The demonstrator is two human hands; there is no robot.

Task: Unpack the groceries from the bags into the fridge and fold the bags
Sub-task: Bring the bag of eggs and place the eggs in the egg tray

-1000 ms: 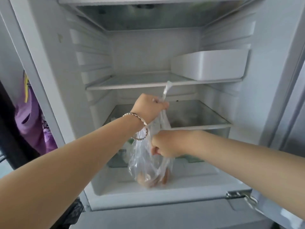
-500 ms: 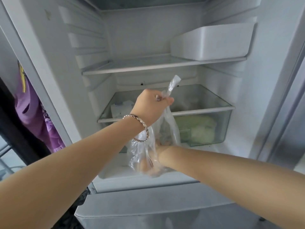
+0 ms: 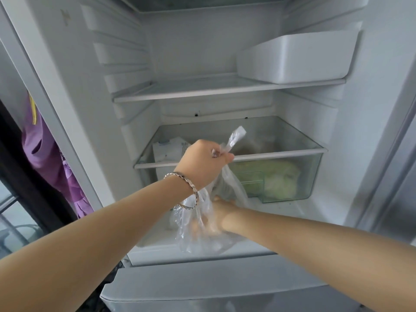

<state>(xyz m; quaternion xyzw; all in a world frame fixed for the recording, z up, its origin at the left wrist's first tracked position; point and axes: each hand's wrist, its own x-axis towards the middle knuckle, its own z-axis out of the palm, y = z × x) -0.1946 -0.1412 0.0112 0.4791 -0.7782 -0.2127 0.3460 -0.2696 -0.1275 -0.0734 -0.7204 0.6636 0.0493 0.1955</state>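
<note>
The left hand point(image 3: 202, 164) clenches the twisted neck of a clear thin plastic bag point(image 3: 200, 244), which hangs below it at the bottom ledge of the open white fridge point(image 3: 202, 52). The right hand point(image 3: 216, 219) reaches inside the bag; whether it is gripping anything cannot be told through the plastic.

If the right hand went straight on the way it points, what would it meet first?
The right hand is inside the clear bag; likely its blurred contents first, or the bag's far wall. Depth unclear.
</note>
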